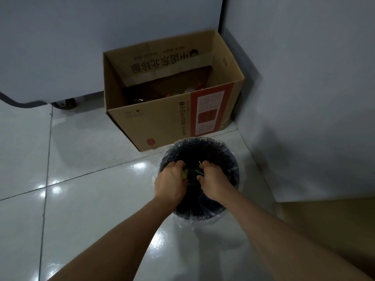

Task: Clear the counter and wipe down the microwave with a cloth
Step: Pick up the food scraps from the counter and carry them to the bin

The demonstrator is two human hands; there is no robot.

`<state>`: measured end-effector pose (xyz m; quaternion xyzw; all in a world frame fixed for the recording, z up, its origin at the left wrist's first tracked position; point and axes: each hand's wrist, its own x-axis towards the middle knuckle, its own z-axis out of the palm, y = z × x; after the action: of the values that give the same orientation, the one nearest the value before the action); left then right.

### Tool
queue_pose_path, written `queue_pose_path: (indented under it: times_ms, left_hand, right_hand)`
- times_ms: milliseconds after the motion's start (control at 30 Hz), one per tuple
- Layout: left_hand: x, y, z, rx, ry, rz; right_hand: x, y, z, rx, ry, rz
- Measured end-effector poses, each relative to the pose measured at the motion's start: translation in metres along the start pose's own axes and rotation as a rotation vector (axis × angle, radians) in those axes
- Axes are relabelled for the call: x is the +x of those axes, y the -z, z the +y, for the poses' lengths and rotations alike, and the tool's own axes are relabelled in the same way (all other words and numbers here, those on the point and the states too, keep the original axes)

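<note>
— Can you tell what you hold over the bin (223,151)?

— No. Your left hand (169,182) and right hand (213,182) curl around some green and yellow bits (185,175), and your fingers cover most of them.

— What is down in the bin?

— It is too dark to see. Your hands block the middle.

— And in the cardboard box (162,126)?

— Small things (189,90) sit at the bottom, dim and half behind the front wall. The wheel (66,103) is partly hidden too.

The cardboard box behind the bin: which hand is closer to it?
Right, slightly. The right hand is above the bin, below the cardboard box's red label side. The left hand is beside it, about level, further left.
</note>
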<state>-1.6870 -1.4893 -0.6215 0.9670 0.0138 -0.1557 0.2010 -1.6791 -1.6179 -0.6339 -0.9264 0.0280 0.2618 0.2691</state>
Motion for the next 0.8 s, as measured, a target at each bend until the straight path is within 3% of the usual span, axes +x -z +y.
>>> queue_pose_path:
  times_ms: [367, 800]
  left_hand:
    - [-0.036, 0.062, 0.017, 0.031, -0.001, -0.09]
    - [-0.11, 0.255, 0.074, 0.069, 0.005, -0.13]
  right_hand:
    - [-0.054, 0.048, -0.025, -0.032, -0.026, -0.15]
    - [-0.165, 0.191, -0.133, -0.081, -0.039, -0.167]
